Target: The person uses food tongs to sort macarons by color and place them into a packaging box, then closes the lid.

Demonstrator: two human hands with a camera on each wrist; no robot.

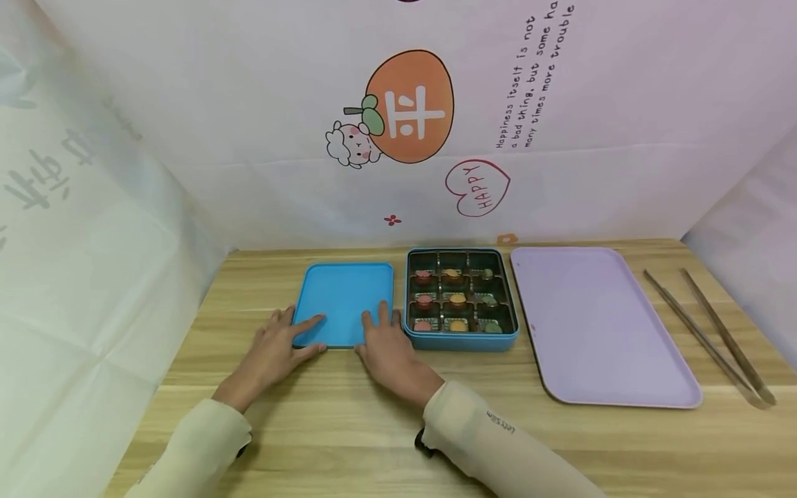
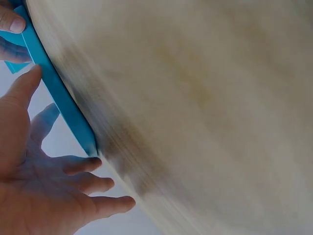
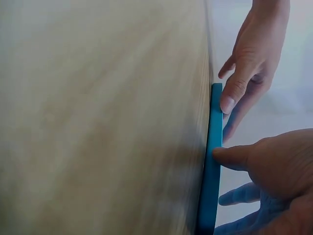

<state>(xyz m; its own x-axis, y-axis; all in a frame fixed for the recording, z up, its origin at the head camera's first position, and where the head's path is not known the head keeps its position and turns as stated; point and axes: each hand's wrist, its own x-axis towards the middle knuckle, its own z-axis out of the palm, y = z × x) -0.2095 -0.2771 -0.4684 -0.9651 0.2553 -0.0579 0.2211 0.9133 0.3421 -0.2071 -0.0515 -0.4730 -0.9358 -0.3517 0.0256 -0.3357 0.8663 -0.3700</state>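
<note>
A square blue lid [image 1: 345,294] lies flat on the wooden table. My left hand [image 1: 270,353] is at its near left corner, thumb by the front edge and index finger reaching over the top. At the near right part, my right hand [image 1: 389,353] rests with its fingers spread on the lid. In the left wrist view, the left thumb touches the lid's side [image 2: 66,103] while the other fingers extend loosely. The right thumb presses that side [image 3: 210,181] in the right wrist view. Just right of the lid stands a blue tin [image 1: 461,342] with small pink, yellow and green pieces in a divided insert.
A lilac tray [image 1: 604,325] lies right of the tin. Farther right are long metal tongs [image 1: 716,332]. A printed white cloth [image 1: 274,138] hangs behind the table and at both sides.
</note>
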